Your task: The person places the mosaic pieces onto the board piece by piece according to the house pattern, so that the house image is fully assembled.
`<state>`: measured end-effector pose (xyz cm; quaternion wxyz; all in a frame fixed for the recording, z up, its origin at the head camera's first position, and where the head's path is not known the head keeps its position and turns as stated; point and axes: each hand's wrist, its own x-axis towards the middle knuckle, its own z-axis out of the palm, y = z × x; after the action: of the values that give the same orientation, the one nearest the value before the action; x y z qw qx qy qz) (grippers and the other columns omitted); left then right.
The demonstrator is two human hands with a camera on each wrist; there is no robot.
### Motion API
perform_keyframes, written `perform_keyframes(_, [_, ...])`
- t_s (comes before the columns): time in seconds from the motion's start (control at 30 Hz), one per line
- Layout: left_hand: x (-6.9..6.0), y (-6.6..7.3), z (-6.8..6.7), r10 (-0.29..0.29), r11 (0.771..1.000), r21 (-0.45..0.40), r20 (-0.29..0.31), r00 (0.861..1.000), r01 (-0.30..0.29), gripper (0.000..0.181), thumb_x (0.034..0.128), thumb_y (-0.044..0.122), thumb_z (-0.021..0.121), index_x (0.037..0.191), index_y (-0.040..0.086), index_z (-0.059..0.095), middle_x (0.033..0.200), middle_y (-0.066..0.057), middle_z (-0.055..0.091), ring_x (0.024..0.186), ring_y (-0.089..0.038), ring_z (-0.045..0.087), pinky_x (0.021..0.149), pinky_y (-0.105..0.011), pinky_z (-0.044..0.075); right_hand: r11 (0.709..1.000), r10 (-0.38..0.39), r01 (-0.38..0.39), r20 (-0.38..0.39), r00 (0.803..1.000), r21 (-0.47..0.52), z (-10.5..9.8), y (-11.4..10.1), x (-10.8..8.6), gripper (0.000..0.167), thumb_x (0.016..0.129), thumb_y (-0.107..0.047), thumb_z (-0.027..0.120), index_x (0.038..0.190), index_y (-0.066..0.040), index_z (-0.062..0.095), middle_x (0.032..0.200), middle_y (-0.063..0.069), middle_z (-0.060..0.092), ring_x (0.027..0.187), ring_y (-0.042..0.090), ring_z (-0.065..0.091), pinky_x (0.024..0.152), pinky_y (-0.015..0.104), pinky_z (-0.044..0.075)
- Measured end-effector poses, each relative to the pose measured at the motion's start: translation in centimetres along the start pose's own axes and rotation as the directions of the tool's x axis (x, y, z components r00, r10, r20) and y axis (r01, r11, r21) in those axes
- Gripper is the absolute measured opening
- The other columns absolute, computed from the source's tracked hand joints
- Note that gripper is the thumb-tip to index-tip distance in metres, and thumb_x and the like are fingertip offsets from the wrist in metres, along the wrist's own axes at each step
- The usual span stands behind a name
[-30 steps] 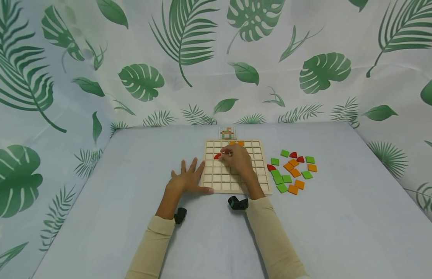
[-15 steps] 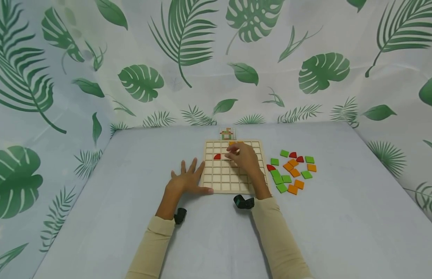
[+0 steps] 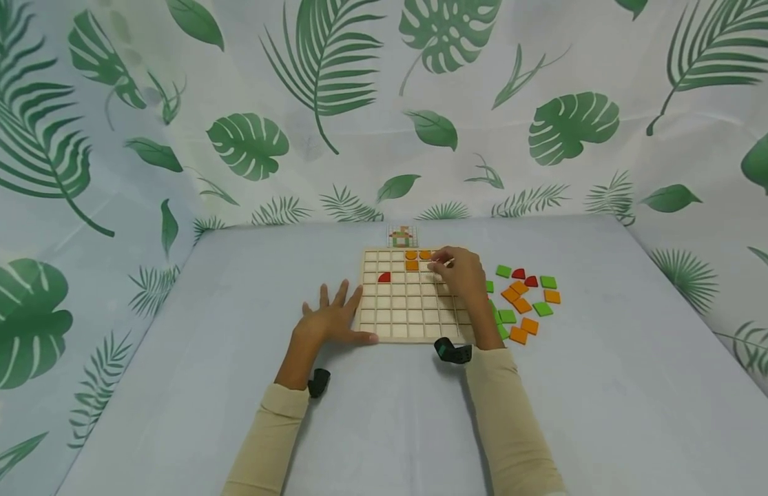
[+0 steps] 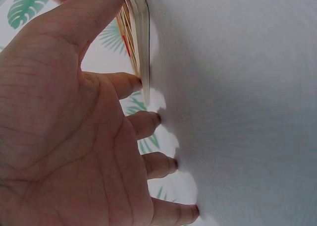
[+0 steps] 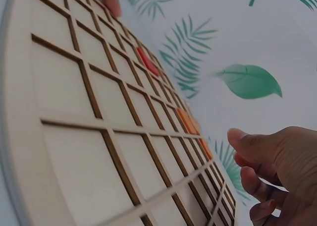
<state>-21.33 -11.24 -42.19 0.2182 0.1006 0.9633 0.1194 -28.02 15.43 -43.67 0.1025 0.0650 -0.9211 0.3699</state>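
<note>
A wooden grid board (image 3: 391, 318) lies in the middle of the head view. My left hand (image 3: 326, 325) spreads its fingers beside it, the thumb and forefinger touching its left edge. A red quarter-round tile (image 3: 384, 277) sits in one cell, and orange tiles (image 3: 411, 266) fill cells near the far edge. Over the board's upper right hovers my right hand (image 3: 463, 275), fingers loosely bent. In the right wrist view, the right hand (image 5: 270, 169) has nothing between thumb and fingers, which stand apart from the board's surface.
Loose tiles lie right of the board: green squares (image 3: 507, 316), orange squares (image 3: 529, 326) and red quarter-rounds (image 3: 531, 281); the right hand and wrist partly cover some. A small patterned card (image 3: 402, 236) is behind the board. A leaf-print cloth (image 3: 359, 151) rises behind the table.
My right hand has moved rightward from near the red tile, leaving that tile in its cell and uncovering the orange tiles. The left hand has stayed against the board.
</note>
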Motion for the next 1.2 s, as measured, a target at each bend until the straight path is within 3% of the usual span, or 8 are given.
perform_keyframes(0.2, [0.1,-0.2,0.0,0.002,1.000,0.002,0.006,1.000,-0.002,0.109,0.0795,0.070,0.063,0.159,0.025,0.004,0.166,-0.008,-0.008,0.148,-0.046,-0.012,0.110,-0.075,0.008,1.000,0.023,-0.023,-0.056,0.998,0.003,-1.2,1.3,-0.1,0.019,0.093,-0.021,0.068,0.103,-0.006,0.072,0.100,0.015,0.072,0.084,0.029,0.063,0.061,0.032,0.047])
perform_keyframes(0.5, [0.1,-0.2,0.0,0.005,1.000,-0.001,0.009,1.000,-0.005,0.109,0.0793,0.070,0.064,0.159,0.025,0.004,0.166,-0.009,-0.007,0.148,-0.047,-0.012,0.109,-0.076,0.008,0.996,0.081,-0.084,-0.120,0.990,-0.022,-3.0,3.4,-0.2,0.018,0.093,-0.020,0.067,0.103,-0.005,0.072,0.098,0.017,0.070,0.082,0.029,0.060,0.056,0.028,0.043])
perform_keyframes(0.93, [0.2,-0.2,0.1,-0.001,1.000,-0.009,0.008,1.000,0.001,0.109,0.0792,0.070,0.064,0.159,0.024,0.005,0.166,-0.009,-0.007,0.148,-0.046,-0.011,0.110,-0.075,0.008,0.982,0.152,-0.163,-0.123,0.981,-0.093,-4.4,5.1,-0.9,0.021,0.093,-0.016,0.067,0.108,-0.002,0.072,0.110,0.021,0.067,0.095,0.034,0.053,0.077,0.045,0.046])
perform_keyframes(1.1, [0.1,-0.2,0.1,-0.002,1.000,-0.008,0.005,1.000,0.002,0.109,0.0793,0.070,0.064,0.159,0.024,0.006,0.166,-0.010,-0.006,0.148,-0.047,-0.010,0.110,-0.076,0.008,0.958,0.238,-0.256,-0.134,0.962,-0.133,-4.7,5.7,-1.2,0.027,0.094,-0.019,0.065,0.117,-0.004,0.068,0.121,0.021,0.060,0.117,0.040,0.043,0.091,0.054,0.044])
perform_keyframes(1.2, [0.1,-0.1,0.0,0.001,1.000,-0.006,0.004,1.000,-0.001,0.109,0.0795,0.070,0.064,0.159,0.023,0.006,0.166,-0.010,-0.006,0.148,-0.047,-0.010,0.110,-0.076,0.008,0.941,0.279,-0.301,-0.152,0.948,-0.154,-4.9,6.0,-1.3,0.032,0.094,-0.020,0.064,0.123,-0.004,0.065,0.125,0.022,0.058,0.119,0.041,0.040,0.095,0.055,0.043])
